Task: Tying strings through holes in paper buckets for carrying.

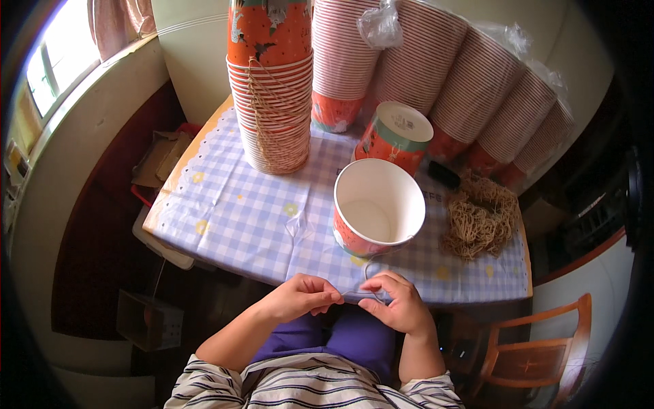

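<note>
My left hand (306, 297) pinches one end of a thin pale cord (366, 270) just past the table's front edge. The fingers of my right hand (399, 305) are closed on the same cord a short way to the right. From there the cord loops up to the right side of a paper bucket (379, 204), near its rim. This bucket is orange outside and white inside, standing upright with its mouth facing me. Just behind it, another orange and green bucket (398, 136) is turned bottom up.
A tall stack of nested buckets (272, 116), with cords hanging down it, stands at the back left. More plastic-wrapped stacks (415, 58) line the back. A tangled heap of cord (481, 217) and a black object (443, 174) lie right. A wooden chair (535, 354) stands lower right.
</note>
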`<action>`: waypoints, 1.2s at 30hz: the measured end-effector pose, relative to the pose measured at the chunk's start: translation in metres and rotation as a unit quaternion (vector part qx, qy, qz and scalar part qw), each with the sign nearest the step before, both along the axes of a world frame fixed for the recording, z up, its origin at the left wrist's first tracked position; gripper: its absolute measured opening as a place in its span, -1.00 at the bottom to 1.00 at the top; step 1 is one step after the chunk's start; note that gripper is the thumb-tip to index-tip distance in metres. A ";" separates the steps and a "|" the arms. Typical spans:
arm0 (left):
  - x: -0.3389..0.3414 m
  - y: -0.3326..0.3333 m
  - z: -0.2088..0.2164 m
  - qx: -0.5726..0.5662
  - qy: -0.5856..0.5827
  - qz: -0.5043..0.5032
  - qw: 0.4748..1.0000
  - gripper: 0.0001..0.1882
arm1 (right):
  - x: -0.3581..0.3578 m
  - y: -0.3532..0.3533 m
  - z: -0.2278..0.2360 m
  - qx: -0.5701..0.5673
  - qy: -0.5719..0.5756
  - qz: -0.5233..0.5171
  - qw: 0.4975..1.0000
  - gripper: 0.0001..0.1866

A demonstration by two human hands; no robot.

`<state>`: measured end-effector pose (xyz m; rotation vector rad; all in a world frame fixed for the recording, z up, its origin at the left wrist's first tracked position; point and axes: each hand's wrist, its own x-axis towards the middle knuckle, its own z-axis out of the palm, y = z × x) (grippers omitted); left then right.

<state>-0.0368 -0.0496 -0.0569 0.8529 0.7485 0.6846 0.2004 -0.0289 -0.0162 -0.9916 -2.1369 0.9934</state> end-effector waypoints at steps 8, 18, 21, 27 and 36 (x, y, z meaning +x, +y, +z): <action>0.000 -0.010 0.033 0.154 0.127 -0.020 0.980 -0.78 | -0.035 -0.019 -0.014 -0.169 0.183 0.105 0.963 -0.37; -0.004 -0.006 0.040 0.150 0.129 0.015 0.980 -0.78 | -0.038 -0.015 0.002 0.033 0.106 -0.026 0.993 -0.82; -0.002 -0.005 0.037 0.117 0.129 0.026 0.984 -0.77 | -0.035 -0.014 0.002 0.094 0.086 -0.045 0.991 -0.85; 0.000 -0.002 0.027 0.114 0.100 0.033 0.988 -0.76 | -0.035 -0.012 0.002 0.136 0.078 -0.055 0.986 -0.85; 0.003 -0.009 0.034 0.192 0.140 0.057 0.970 -0.85 | -0.033 -0.014 0.004 0.149 0.082 -0.019 0.985 -0.85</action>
